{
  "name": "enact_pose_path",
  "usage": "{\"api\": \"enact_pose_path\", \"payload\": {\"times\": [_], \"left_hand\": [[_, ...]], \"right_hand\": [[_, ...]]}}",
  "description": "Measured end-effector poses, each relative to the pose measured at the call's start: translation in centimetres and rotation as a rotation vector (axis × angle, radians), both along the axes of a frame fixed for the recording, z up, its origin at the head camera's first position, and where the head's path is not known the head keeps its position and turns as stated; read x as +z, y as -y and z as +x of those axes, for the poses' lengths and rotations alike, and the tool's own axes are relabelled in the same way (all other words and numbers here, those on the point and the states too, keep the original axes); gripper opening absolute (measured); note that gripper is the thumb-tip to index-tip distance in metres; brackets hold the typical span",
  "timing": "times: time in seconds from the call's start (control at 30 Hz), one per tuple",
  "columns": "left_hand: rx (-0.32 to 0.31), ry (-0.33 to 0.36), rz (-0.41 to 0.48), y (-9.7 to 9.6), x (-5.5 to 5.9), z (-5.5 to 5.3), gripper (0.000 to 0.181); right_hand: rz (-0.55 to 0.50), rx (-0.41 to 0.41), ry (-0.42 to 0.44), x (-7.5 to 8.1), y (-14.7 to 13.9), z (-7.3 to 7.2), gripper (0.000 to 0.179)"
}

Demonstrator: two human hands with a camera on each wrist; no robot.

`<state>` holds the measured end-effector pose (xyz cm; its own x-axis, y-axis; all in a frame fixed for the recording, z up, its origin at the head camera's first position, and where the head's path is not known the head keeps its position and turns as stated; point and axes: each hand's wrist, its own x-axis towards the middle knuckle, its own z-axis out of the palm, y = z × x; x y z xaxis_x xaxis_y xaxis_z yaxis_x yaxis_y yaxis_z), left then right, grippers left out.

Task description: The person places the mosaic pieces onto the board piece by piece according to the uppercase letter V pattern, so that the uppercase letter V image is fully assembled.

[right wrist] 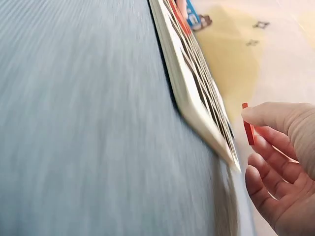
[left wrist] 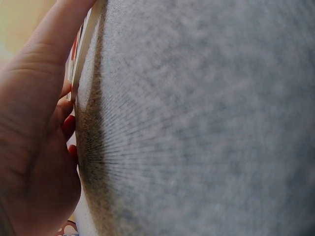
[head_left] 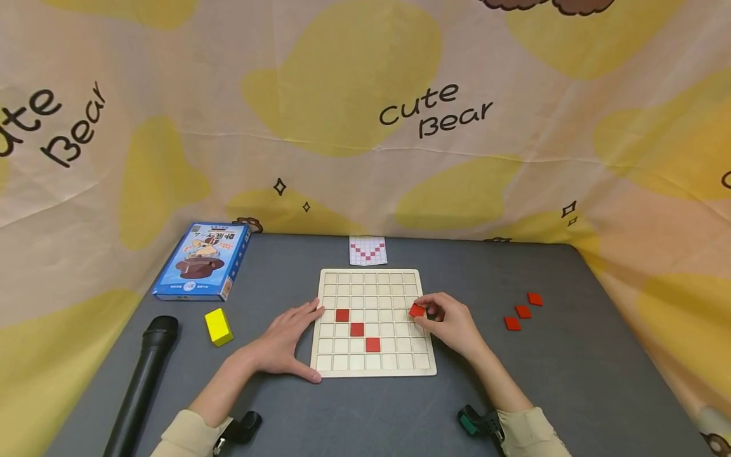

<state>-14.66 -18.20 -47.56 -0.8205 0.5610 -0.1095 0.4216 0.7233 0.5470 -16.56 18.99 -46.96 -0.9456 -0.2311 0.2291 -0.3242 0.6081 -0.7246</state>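
Observation:
A pale wooden grid board (head_left: 374, 369) lies on the dark table, with three red square tiles (head_left: 356, 329) set in its cells along a diagonal. My right hand (head_left: 451, 322) pinches another red tile (head_left: 417, 310) between thumb and fingers over the board's right edge. In the right wrist view, that tile (right wrist: 248, 124) is seen edge-on at the fingertips. Spread along the board's left edge, my left hand (head_left: 285, 341) touches the frame with its fingers fairly straight. Behind the board stands a small pattern card (head_left: 368, 251) with pink squares forming a V.
Three loose red tiles (head_left: 523, 311) lie on the table (head_left: 571, 381) at the right. To the left are a blue box (head_left: 200, 261), a yellow block (head_left: 219, 327) and a black microphone (head_left: 143, 381). A printed cloth (head_left: 342, 127) hangs behind the table.

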Motion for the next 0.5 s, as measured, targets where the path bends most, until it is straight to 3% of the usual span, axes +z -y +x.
{"api": "enact_pose_path", "payload": {"times": [0.27, 0.5], "left_hand": [[0.008, -0.008, 0.011, 0.1, -0.1, -0.2, 0.124], [0.006, -0.010, 0.018, 0.0, -0.3, -0.1, 0.128]], "right_hand": [[-0.070, 0.068, 0.076, 0.3, 4.1, -1.0, 0.026], [-0.078, 0.126, 0.089, -0.1, 7.0, -1.4, 0.027]]}}
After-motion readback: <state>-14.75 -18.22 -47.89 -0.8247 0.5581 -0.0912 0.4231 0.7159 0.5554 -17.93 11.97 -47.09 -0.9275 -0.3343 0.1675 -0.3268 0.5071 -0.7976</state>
